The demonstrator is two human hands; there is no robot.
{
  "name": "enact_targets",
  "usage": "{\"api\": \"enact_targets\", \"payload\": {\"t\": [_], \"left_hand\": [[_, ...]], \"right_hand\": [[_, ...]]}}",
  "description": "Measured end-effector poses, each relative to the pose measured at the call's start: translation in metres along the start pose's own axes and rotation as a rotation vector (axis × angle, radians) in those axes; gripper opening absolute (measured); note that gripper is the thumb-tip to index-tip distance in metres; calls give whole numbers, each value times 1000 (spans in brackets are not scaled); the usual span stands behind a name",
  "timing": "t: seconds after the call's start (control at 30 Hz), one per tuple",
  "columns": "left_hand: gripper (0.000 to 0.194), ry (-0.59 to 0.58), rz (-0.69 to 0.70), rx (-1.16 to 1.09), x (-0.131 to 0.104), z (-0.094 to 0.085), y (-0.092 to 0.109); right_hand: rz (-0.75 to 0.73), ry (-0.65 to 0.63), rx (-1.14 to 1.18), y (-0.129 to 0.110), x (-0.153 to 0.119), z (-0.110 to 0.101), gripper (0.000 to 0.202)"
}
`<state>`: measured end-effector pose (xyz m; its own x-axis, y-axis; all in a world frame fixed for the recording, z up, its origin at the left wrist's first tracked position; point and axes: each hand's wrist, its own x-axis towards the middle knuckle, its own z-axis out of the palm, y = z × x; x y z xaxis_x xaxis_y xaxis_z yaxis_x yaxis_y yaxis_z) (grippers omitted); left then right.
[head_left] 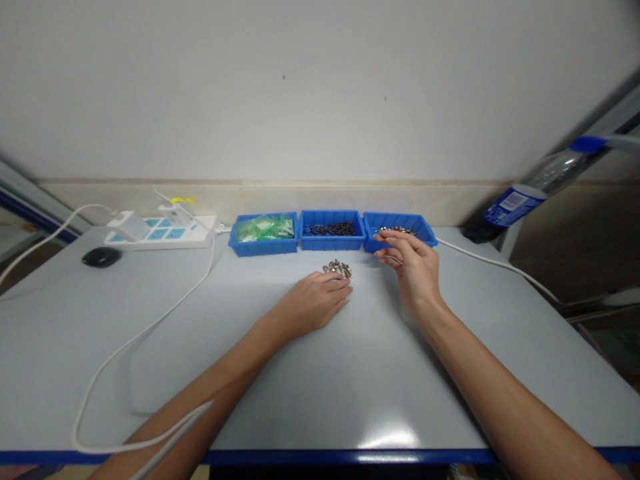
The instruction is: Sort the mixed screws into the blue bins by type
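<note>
My left hand (pixel 320 301) lies low on the table, fingers stretched out and slightly apart. Its fingertips are at the near edge of a small pile of shiny metal parts (pixel 337 267), too small to name. My right hand (pixel 413 263) is raised in front of the right blue bin (pixel 426 235), its fingers bent and parted, with nothing visible between them. More small metal pieces (pixel 397 230) lie in that bin, partly hidden by the hand. Dark screw-like parts (pixel 333 229) fill the bottom of the middle blue bin (pixel 331 244).
Green-and-clear plastic packets (pixel 265 228) fill the left blue bin (pixel 265 249). Farther left are a white power strip (pixel 200 237) and a black mouse (pixel 101 257). A white cable (pixel 145 331) loops across the table and over my left forearm. A labelled bottle (pixel 515 205) leans at the right.
</note>
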<state>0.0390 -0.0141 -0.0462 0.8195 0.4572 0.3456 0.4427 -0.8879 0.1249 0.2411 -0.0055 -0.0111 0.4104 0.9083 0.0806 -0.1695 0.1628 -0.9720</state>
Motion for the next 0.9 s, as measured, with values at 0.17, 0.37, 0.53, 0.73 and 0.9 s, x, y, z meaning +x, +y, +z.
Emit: {"api": "enact_targets", "payload": {"t": [0.17,0.37,0.53,0.73,0.9], "left_hand": [[24,42,-65,-8,-7,-6,-12],[18,209,-165,21,-6,-13,-16],[22,147,-216,28,-6,-13,-16],[18,158,-237,14,-9,-12,-21],[17,164,-165,36,-8,-10,-23]], "right_hand": [[7,-5,-1,1,2,-1,17],[16,-24,6,2,3,-2,16],[21,-37,-5,2,2,-1,14],[19,-52,-6,4,1,-2,15],[22,-57,-20,3,2,-2,15]]}}
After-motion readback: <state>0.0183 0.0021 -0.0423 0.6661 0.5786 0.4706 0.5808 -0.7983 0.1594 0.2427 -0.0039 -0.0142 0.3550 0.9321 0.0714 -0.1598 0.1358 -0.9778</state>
